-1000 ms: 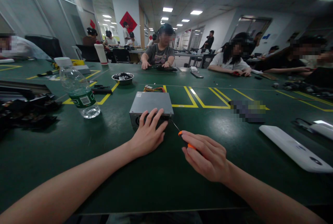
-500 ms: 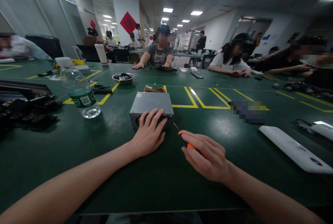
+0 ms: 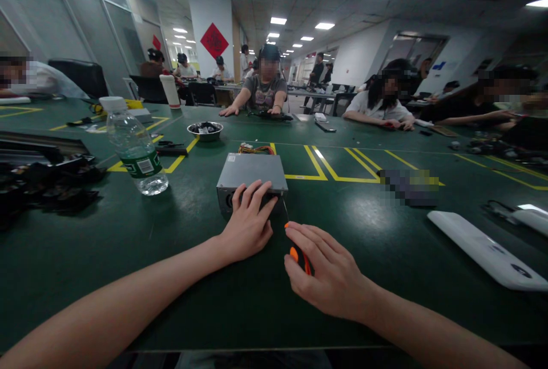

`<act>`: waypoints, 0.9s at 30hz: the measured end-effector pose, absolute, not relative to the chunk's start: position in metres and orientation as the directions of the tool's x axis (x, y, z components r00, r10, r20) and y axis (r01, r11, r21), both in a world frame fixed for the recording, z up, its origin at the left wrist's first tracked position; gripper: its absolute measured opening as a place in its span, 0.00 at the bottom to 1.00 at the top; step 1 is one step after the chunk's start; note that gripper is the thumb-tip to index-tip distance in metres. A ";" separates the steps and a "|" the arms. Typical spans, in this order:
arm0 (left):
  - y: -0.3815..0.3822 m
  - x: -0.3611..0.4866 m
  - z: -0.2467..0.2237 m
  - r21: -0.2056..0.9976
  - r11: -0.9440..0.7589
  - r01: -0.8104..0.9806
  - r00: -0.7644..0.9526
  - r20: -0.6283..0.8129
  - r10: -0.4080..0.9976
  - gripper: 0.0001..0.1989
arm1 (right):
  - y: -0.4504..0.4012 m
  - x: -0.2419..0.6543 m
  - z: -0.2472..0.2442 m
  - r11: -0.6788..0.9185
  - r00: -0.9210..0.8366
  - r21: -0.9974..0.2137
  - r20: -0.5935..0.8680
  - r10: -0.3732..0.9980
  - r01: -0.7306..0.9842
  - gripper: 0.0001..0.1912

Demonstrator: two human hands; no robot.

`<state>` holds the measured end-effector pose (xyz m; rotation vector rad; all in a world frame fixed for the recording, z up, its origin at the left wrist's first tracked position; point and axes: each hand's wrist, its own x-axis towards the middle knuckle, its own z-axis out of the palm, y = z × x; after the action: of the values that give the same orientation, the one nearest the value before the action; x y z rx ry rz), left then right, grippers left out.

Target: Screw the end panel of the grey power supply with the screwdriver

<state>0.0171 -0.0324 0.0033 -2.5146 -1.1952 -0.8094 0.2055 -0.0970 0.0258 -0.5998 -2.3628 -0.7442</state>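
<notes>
A grey metal computer power supply (image 3: 252,169) sits on the green table in front of me, its bundle of coloured cables (image 3: 256,150) at the far side. My left hand (image 3: 248,220) rests against its near face with the fingers spread, partly hiding the fan opening. In my right hand (image 3: 327,269) is a screwdriver (image 3: 294,254) with an orange and black handle. Its thin shaft points up at the near right corner of the power supply. Whether the tip touches a screw is too small to tell.
A plastic water bottle (image 3: 139,152) and a metal bowl of small parts (image 3: 205,131) stand to the left. Dark parts (image 3: 43,186) lie piled at far left. A white device (image 3: 483,249) lies at right. A co-worker (image 3: 266,86) sits opposite.
My right hand has swung left and nearer to me, so the screwdriver now stands more in line with the power supply's corner. My left hand stays in place on it.
</notes>
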 end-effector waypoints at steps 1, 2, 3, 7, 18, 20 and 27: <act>-0.033 0.017 0.004 0.025 -0.637 0.771 0.510 0.574 0.640 0.23 | -0.099 0.205 0.026 0.743 -0.735 0.364 0.633 0.245 0.562 0.09; -0.033 0.017 0.005 0.030 -0.637 0.770 0.509 0.573 0.642 0.23 | -0.100 0.204 0.027 0.740 -0.738 0.371 0.628 0.246 0.562 0.10; -0.033 0.017 0.005 0.035 -0.639 0.769 0.507 0.575 0.642 0.23 | -0.102 0.204 0.028 0.730 -0.738 0.381 0.629 0.244 0.567 0.10; -0.034 0.016 0.006 0.042 -0.640 0.767 0.506 0.574 0.643 0.25 | -0.110 0.205 0.034 0.627 -0.706 0.433 0.652 0.278 0.647 0.12; -0.027 0.014 0.004 -0.024 -0.624 0.781 0.499 0.625 0.600 0.18 | -0.126 0.182 0.032 0.468 -0.526 0.313 0.725 0.445 0.826 0.13; -0.026 0.014 0.004 -0.022 -0.623 0.782 0.495 0.629 0.599 0.18 | -0.127 0.181 0.032 0.487 -0.541 0.316 0.719 0.437 0.814 0.14; -0.027 0.015 0.004 0.014 -0.613 0.790 0.473 0.623 0.623 0.19 | -0.125 0.189 0.044 0.328 -0.450 0.321 0.744 0.493 0.889 0.13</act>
<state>0.0152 -0.0272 0.0044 -2.4471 -1.2061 -0.8651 0.1887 -0.1255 0.0438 -1.2108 -2.0719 -0.9870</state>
